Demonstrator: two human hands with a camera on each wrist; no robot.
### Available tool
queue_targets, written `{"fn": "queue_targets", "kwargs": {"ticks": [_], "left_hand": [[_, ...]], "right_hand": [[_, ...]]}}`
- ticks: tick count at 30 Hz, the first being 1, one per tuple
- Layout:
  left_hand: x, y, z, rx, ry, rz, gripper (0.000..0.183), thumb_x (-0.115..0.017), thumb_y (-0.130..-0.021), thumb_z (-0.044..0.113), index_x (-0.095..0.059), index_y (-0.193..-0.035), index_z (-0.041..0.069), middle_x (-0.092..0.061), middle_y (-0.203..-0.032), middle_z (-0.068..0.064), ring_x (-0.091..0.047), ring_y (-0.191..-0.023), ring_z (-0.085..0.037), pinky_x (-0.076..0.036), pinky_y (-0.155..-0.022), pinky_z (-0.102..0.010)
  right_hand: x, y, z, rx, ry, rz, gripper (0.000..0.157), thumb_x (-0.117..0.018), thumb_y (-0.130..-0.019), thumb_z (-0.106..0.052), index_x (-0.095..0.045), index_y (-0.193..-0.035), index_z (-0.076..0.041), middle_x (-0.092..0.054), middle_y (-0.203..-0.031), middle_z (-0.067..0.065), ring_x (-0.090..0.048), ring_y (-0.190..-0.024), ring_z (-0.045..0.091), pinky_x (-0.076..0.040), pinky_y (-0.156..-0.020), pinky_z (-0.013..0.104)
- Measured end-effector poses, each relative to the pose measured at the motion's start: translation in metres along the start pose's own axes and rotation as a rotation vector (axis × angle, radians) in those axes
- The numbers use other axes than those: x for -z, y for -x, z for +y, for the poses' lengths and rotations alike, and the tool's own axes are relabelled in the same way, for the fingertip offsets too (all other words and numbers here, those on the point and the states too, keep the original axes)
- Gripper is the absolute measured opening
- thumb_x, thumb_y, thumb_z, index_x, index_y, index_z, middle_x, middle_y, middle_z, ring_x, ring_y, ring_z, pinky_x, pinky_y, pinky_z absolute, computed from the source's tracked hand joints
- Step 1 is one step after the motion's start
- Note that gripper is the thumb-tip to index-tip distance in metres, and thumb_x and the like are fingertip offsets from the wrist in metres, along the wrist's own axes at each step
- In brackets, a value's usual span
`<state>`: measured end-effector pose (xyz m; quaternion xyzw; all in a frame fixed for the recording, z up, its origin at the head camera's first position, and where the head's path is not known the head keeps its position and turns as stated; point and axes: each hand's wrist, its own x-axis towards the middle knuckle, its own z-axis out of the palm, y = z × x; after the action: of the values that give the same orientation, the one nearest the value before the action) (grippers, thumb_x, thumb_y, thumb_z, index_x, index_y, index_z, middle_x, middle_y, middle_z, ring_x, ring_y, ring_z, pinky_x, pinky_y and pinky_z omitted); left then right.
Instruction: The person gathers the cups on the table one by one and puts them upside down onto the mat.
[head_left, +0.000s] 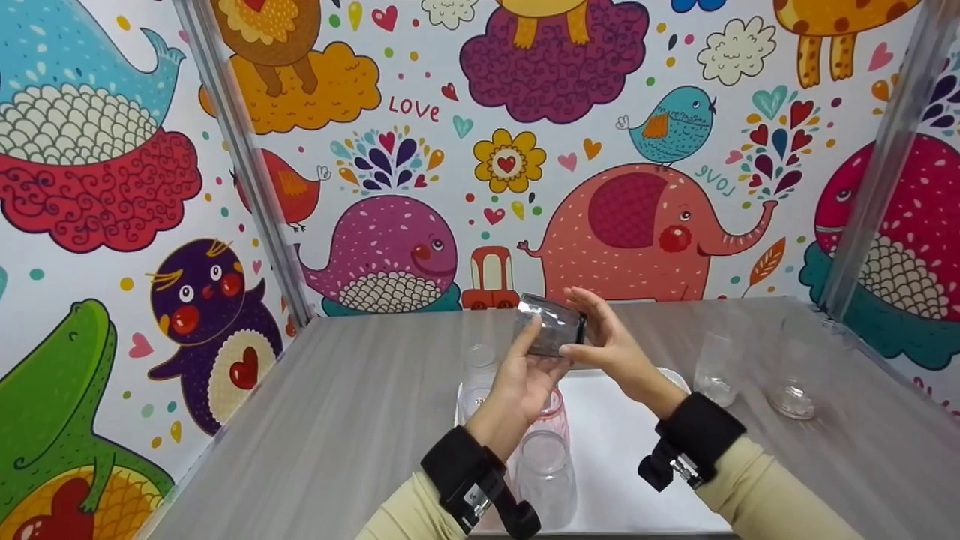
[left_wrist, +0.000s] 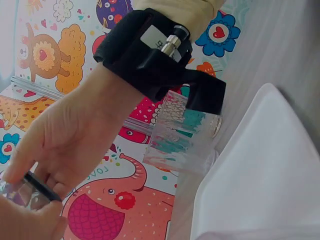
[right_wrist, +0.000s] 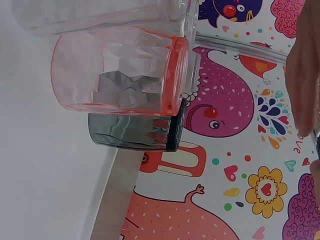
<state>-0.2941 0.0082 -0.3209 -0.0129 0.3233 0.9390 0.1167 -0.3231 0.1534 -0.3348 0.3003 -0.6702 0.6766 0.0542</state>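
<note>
Both hands hold a smoky grey glass point(head_left: 553, 327), tilted on its side above the far part of the tray. My left hand point(head_left: 529, 375) grips it from below, with the thumb lying along its side. At the glass's right end my right hand point(head_left: 611, 349) holds the dark end between thumb and fingers. The left wrist view shows my right hand point(left_wrist: 70, 145) at the dark edge of the glass point(left_wrist: 42, 187), with part of my left hand point(left_wrist: 25, 217) at the lower left corner. In the right wrist view, my left hand point(right_wrist: 304, 75) is at the right edge.
A white tray point(head_left: 630, 457) carries a pink glass point(right_wrist: 110, 75), a second grey glass point(right_wrist: 135, 132) and a clear glass point(head_left: 546, 484). Beyond its left part stands a small clear glass point(head_left: 480, 358). Two clear vessels, a tumbler point(head_left: 718, 367) and a wider one point(head_left: 793, 394), stand right of the tray.
</note>
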Motion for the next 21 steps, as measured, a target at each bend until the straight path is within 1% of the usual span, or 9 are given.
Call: {"fn": "queue_targets", "kwargs": {"ticks": [3,5,7,9,12,14,17,19,21], "left_hand": [[0.000,-0.001,-0.002,0.013,0.014,-0.023,0.062,-0.051,-0.092,0.025,-0.020,-0.139,-0.003,-0.039,-0.131,-0.024,-0.046,-0.113,-0.027,-0.043,-0.095,-0.034],[0.001,-0.002,-0.002,0.014,0.020,-0.036,0.061,-0.050,-0.093,0.025,-0.021,-0.138,-0.003,-0.040,-0.128,-0.023,-0.048,-0.110,-0.025,-0.046,-0.091,-0.032],[0.001,-0.002,-0.002,0.013,0.014,-0.045,0.060,-0.050,-0.093,0.025,-0.022,-0.138,-0.003,-0.042,-0.126,-0.022,-0.051,-0.105,-0.024,-0.049,-0.087,-0.030],[0.002,-0.002,-0.002,0.012,0.001,-0.062,0.060,-0.050,-0.093,0.026,-0.023,-0.138,-0.002,-0.043,-0.125,-0.022,-0.053,-0.102,-0.023,-0.049,-0.086,-0.030],[0.004,0.000,0.000,0.011,-0.039,-0.110,0.059,-0.047,-0.094,0.026,-0.022,-0.140,0.000,-0.042,-0.129,-0.023,-0.053,-0.105,-0.024,-0.046,-0.092,-0.031],[0.007,0.002,0.003,0.000,-0.074,-0.135,0.061,-0.048,-0.094,0.027,-0.019,-0.141,0.000,-0.038,-0.135,-0.025,-0.049,-0.115,-0.029,-0.041,-0.098,-0.034],[0.012,0.007,0.010,-0.015,-0.120,-0.145,0.075,-0.052,-0.092,0.031,-0.008,-0.144,0.000,-0.024,-0.145,-0.026,-0.033,-0.130,-0.038,-0.029,-0.106,-0.039],[0.017,0.010,0.019,-0.039,-0.115,-0.147,0.088,-0.059,-0.087,0.035,-0.001,-0.145,0.001,-0.014,-0.149,-0.025,-0.022,-0.134,-0.041,-0.024,-0.109,-0.041],[0.023,0.012,0.029,-0.070,-0.092,-0.146,0.095,-0.062,-0.085,0.036,0.004,-0.145,0.003,-0.008,-0.150,-0.024,-0.018,-0.135,-0.042,-0.023,-0.109,-0.041]], "right_hand": [[0.000,0.002,0.003,-0.003,-0.024,-0.019,0.072,-0.065,-0.078,0.004,-0.027,-0.139,-0.002,-0.033,-0.133,0.009,-0.038,-0.118,0.018,-0.041,-0.092,0.021],[0.000,0.003,0.005,-0.010,-0.029,-0.032,0.071,-0.065,-0.078,0.004,-0.028,-0.137,-0.001,-0.035,-0.129,0.008,-0.042,-0.111,0.018,-0.045,-0.085,0.023],[0.000,0.003,0.006,-0.014,-0.028,-0.035,0.070,-0.066,-0.078,0.004,-0.029,-0.137,-0.001,-0.036,-0.126,0.007,-0.044,-0.109,0.018,-0.047,-0.083,0.024],[0.000,0.002,0.006,0.000,-0.024,-0.021,0.069,-0.067,-0.077,0.004,-0.030,-0.135,0.000,-0.038,-0.125,0.007,-0.045,-0.107,0.017,-0.047,-0.083,0.024],[0.000,0.001,0.004,0.017,0.000,0.014,0.068,-0.068,-0.076,0.004,-0.033,-0.134,0.001,-0.040,-0.123,0.007,-0.047,-0.106,0.016,-0.047,-0.083,0.023],[0.002,0.000,0.001,0.014,0.013,0.052,0.068,-0.069,-0.075,0.005,-0.034,-0.133,0.002,-0.042,-0.123,0.007,-0.049,-0.105,0.015,-0.047,-0.084,0.022],[0.009,-0.004,-0.003,-0.032,0.017,0.142,0.065,-0.066,-0.075,0.007,-0.035,-0.132,0.001,-0.043,-0.121,0.008,-0.050,-0.103,0.014,-0.048,-0.082,0.023],[0.017,-0.008,-0.006,-0.090,0.044,0.198,0.062,-0.065,-0.077,0.006,-0.034,-0.130,0.001,-0.043,-0.119,0.011,-0.049,-0.102,0.016,-0.048,-0.081,0.023],[0.028,-0.010,-0.005,-0.171,0.132,0.228,0.060,-0.065,-0.079,0.000,-0.031,-0.128,0.001,-0.041,-0.118,0.014,-0.046,-0.102,0.019,-0.047,-0.080,0.024]]}}
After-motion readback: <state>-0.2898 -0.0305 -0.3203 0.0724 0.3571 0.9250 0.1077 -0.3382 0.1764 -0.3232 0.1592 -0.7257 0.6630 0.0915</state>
